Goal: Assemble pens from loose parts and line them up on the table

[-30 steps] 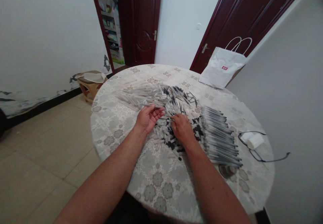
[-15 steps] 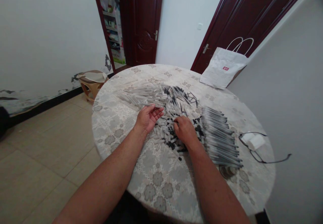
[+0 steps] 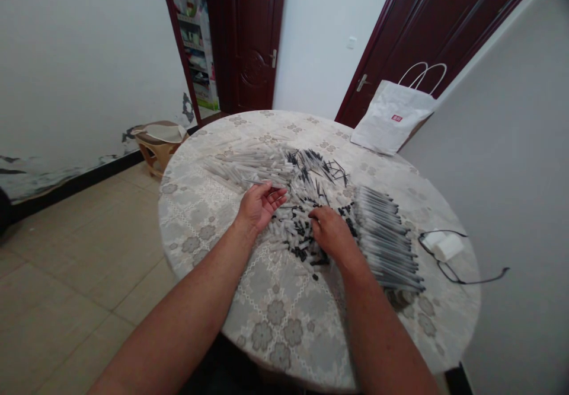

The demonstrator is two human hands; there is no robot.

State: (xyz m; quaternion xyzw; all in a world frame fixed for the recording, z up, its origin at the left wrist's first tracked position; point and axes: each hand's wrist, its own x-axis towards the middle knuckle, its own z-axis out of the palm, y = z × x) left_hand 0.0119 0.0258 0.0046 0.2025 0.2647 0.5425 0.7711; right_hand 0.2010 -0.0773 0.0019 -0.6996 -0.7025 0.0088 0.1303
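My left hand (image 3: 260, 207) is palm up, its thumb and forefinger closed on a thin pen barrel (image 3: 249, 181) whose end sticks out to the left; the other fingers are loosely curled. My right hand (image 3: 331, 229) hovers at the heap of small clear and black pen parts (image 3: 288, 229), fingertips pinched together; what they hold, if anything, is hidden. Beyond my left hand lies a spread of clear pen barrels (image 3: 249, 161). Black-tipped refills (image 3: 313, 166) are scattered past the right hand. A neat row of pens (image 3: 384, 235) lies right of it.
A flowered cloth covers the round table (image 3: 275, 324). On the right are eyeglasses (image 3: 462, 281) and a white block-like item (image 3: 448, 247). A white paper bag (image 3: 393, 116) stands at the back right. A stool (image 3: 157, 146) is beyond the left edge.
My right hand has shifted slightly right, away from the left hand. The dark thin piece seen between the hands earlier no longer shows clearly. The left hand keeps its grip.
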